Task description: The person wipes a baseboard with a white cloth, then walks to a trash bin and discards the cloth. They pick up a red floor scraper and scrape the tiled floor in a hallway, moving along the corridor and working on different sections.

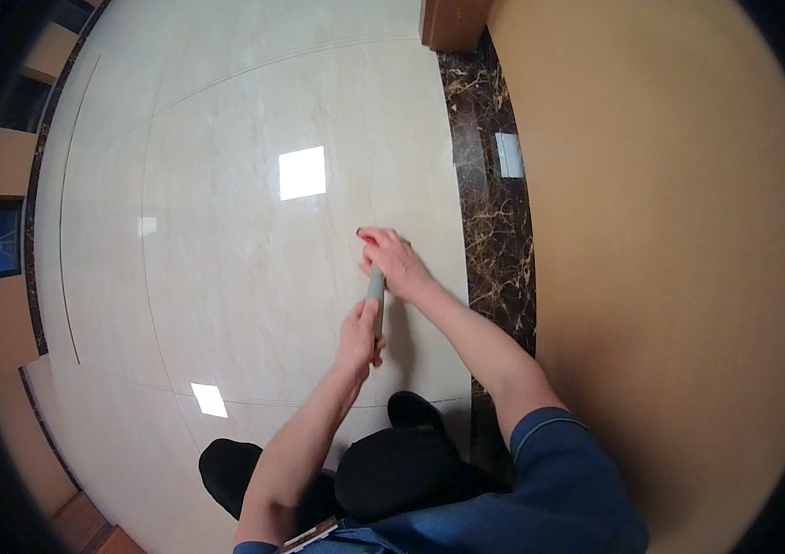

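Both my hands are on a grey-green rod [376,287], which looks like a handle, in front of my body. My left hand [359,336] wraps round its nearer part. Over its far end, my right hand [396,262] curls and covers the tip. A small red patch [369,239] shows at the right fingers; whether it belongs to the rod or is a separate thing, I cannot tell. Whatever lies at the rod's other end is hidden by my left hand and forearm.
Glossy pale floor tiles [240,277] reflect ceiling lights. A dark veined marble border [500,256] runs along the tan wall [656,228] close on my right, up to a brown wooden door frame [455,24]. My black shoes [415,410] stand below. Another wall [1,318] is at far left.
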Motion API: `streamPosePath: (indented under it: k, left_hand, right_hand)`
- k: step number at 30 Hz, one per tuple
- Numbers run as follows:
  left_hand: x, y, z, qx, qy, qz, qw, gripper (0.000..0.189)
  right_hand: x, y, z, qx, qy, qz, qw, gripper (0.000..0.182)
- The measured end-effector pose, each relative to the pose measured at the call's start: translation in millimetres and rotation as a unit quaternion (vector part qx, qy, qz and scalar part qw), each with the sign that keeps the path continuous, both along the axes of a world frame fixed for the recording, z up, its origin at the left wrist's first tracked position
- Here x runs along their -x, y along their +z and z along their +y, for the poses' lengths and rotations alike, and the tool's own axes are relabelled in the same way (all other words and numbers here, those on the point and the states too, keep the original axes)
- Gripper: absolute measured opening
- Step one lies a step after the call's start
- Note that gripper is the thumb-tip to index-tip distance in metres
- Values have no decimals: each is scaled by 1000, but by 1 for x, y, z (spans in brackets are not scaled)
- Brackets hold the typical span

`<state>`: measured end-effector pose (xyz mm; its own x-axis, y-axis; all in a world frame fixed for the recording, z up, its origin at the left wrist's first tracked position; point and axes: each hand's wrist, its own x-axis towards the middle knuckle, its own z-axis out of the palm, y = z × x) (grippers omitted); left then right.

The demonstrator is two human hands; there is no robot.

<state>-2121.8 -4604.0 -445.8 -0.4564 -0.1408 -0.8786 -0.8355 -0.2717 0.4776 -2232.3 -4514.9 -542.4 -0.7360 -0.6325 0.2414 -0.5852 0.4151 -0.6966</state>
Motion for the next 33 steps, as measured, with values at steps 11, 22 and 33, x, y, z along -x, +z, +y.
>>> streamPosePath:
  k: [11,22,33]
  left_hand:
    - [13,24,-3,-67,-43,44,996,63]
    - [-83,34,-41,-63,4,37,997,62]
    - [-104,169,-41,104,117,207,966,52]
  right_hand:
    - [27,-18,-17,124,-42,-12,991,17]
    - [159,-51,-50,386,-80,-433,810,7]
    - [164,-50,-63,379,-176,-423,804,10]
